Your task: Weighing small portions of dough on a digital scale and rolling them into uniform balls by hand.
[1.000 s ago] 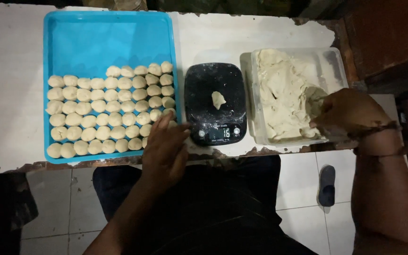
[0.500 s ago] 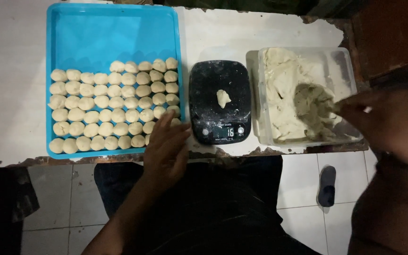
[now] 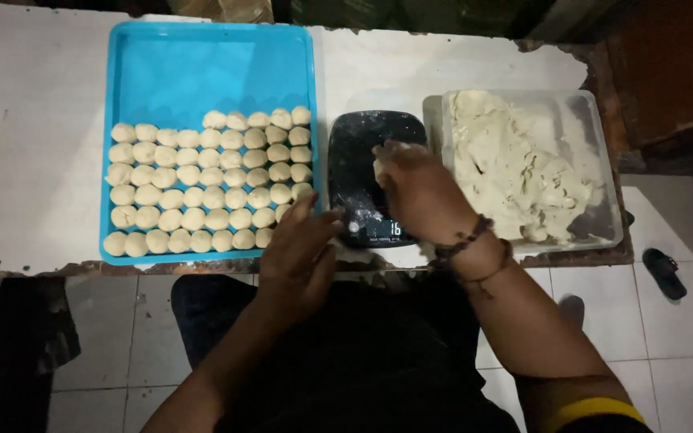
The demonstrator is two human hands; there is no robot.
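At the far left the white tabletop (image 3: 34, 144) runs under everything, its front edge chipped and rough; on it sits a blue tray (image 3: 202, 68), its far half bare, its near half packed with rows of small pale dough balls (image 3: 210, 184) lying close together and touching their neighbours; the nearest row reaches the tray's front rim. Just past the tray's near right corner rests the left hand (image 3: 302, 252), fingers loosely spread and holding nothing, its fingertips at the tray's edge beside the last dough balls and close to the front left corner of the scale. The black kitchen scale (image 3: 354, 172) stands between the tray and the tub, dusted with flour, its lit display at the front edge partly covered by the wrist. Over the scale's platform is the right hand (image 3: 415, 188), fingers curled downward around a small piece of dough (image 3: 385, 160), which shows pale at the fingertips right above the platform; whether it touches the platform cannot be told; the wrist bears a dark beaded bracelet (image 3: 471, 240). To the right, just beside the scale, lies a clear plastic tub (image 3: 603, 168) holding a large rough mass of dough (image 3: 515, 172); farther right, on the tiled floor (image 3: 683, 337), lies a dark sandal (image 3: 665, 271).
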